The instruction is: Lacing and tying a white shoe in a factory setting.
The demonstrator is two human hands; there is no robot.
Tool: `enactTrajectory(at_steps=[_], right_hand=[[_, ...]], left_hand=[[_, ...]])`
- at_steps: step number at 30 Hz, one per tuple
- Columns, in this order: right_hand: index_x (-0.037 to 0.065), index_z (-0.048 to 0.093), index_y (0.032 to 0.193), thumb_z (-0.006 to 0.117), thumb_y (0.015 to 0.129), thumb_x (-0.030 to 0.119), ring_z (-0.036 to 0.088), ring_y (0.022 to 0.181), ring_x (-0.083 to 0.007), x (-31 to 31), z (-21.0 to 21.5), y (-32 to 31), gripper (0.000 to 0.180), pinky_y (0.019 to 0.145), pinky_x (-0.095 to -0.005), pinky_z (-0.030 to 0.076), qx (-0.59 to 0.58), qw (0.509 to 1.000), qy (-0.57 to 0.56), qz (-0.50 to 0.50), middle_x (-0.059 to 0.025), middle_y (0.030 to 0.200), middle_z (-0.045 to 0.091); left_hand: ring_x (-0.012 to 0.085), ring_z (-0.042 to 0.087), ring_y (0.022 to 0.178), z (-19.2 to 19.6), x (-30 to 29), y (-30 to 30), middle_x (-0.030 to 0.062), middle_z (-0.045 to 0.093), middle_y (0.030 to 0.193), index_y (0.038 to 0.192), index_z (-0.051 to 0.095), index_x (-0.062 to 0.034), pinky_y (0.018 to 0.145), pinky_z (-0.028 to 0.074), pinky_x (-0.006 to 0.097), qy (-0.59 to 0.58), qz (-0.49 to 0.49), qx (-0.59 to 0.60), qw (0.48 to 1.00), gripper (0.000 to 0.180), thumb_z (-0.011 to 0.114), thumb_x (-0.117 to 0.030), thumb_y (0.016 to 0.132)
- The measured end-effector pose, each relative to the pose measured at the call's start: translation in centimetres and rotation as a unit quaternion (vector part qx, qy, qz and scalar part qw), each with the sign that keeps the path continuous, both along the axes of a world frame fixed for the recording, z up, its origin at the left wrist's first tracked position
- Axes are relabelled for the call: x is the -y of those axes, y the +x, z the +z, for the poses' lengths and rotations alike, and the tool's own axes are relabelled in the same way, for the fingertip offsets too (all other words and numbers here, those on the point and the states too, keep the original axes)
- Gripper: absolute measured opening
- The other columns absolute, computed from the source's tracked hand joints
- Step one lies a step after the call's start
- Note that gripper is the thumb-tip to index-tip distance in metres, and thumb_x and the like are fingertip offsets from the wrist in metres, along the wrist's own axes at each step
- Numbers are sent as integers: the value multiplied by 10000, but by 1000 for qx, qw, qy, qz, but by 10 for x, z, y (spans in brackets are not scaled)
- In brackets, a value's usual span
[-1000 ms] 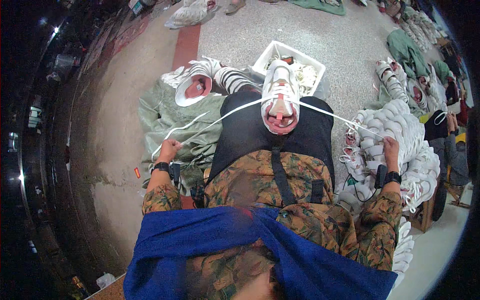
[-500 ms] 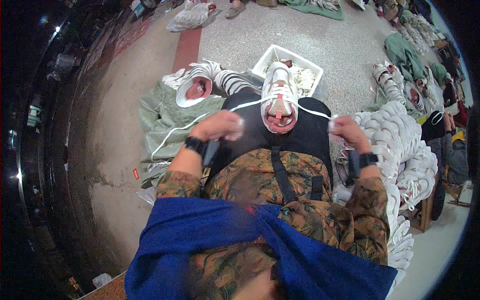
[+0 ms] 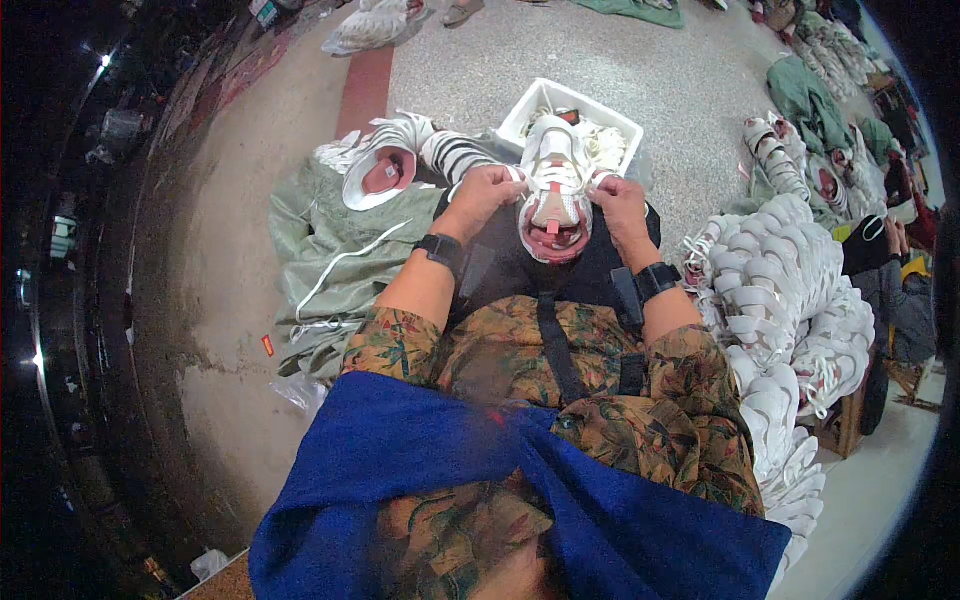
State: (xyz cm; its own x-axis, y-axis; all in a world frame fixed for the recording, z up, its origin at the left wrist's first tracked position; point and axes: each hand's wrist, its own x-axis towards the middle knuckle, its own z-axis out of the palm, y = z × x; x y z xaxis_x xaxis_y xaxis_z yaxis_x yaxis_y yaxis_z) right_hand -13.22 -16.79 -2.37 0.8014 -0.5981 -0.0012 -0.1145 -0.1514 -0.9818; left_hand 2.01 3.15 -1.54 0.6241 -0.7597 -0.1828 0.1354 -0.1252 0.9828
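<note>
A white sneaker (image 3: 555, 205) with a pink inside lies between my thighs, its toe pointing away from me and its opening toward me. A flat white shoelace (image 3: 557, 172) crosses its front in rows. My left hand (image 3: 487, 195) is at the left edge of the lacing, thumb and fingers pinched on the lace. At the right edge my right hand (image 3: 622, 205) is closed in a like pinch on the same lace. White coverings show on the fingertips. The exact grip points are partly hidden by the fingers.
A white tray (image 3: 515, 125) of laces stands beyond the shoe. To the left, striped white shoes (image 3: 375, 180) rest by a green sheet (image 3: 320, 225), on which a white lace end trails. Many white shoes (image 3: 775, 270) are piled at the right. Another person's hand (image 3: 893, 238) shows far right.
Both hands have come inward and forward from out at the sides to the edges of the shoe's lacing. The lace no longer stretches wide to either side.
</note>
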Motion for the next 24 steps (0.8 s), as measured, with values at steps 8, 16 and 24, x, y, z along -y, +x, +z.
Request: enactTrajectory(at_steps=[8, 16, 24], right_hand=[[1, 613, 685, 688, 690, 129, 543, 572, -260, -14, 2, 7, 149, 565, -354, 418, -49, 973, -226, -24, -125, 600, 570], [15, 582, 691, 687, 714, 174, 581, 659, -364, -16, 13, 14, 192, 590, -412, 441, -85, 968, -234, -24, -178, 671, 593], [39, 570, 884, 614, 789, 178, 587, 774, -371, -38, 16, -4, 174, 650, -462, 483, -99, 860, -501, -12, -180, 809, 562]], left_hand=[[48, 496, 630, 9, 0, -8, -41, 599, 741, 897, 670, -18, 582, 388, 198, 11, 18, -6, 1000, 152, 680, -130, 795], [50, 454, 557, 19, 4, -19, -33, 558, 637, 693, 609, -46, 515, 354, 214, 0, 56, 56, 997, 176, 664, -171, 804], [71, 514, 551, 21, 4, -25, 3, 606, 642, 725, 642, -18, 496, 386, 226, -4, 80, 36, 996, 147, 652, -148, 792]])
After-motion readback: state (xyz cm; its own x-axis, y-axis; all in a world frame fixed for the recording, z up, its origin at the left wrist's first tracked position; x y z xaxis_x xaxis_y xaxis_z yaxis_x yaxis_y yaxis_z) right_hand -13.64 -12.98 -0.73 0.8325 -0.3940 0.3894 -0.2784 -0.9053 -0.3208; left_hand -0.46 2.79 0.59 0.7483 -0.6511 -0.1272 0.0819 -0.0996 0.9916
